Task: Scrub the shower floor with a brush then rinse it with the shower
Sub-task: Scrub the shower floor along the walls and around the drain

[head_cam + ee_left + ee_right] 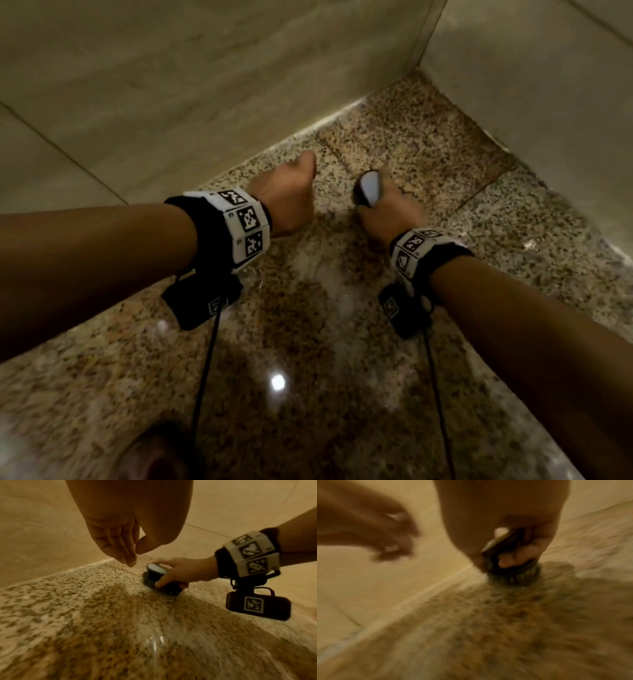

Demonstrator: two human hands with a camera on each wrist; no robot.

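A small dark scrub brush point(368, 187) point(157, 578) point(510, 563) with a pale grey top stands bristles-down on the wet speckled granite shower floor point(342, 342) point(120, 615) point(505, 622). My right hand point(383, 209) point(173, 574) point(505, 545) grips it from above, fingers curled round its body. My left hand point(291, 195) point(126, 545) point(388, 545) hangs just left of the brush, above the floor, fingers loosely bent and holding nothing. The right wrist view is blurred by motion.
Beige tiled walls point(171, 85) point(548, 85) meet at a corner just beyond the brush. Pale foam or water streaks point(329, 284) lie on the floor between my wrists. A foot point(150, 455) shows at the bottom edge.
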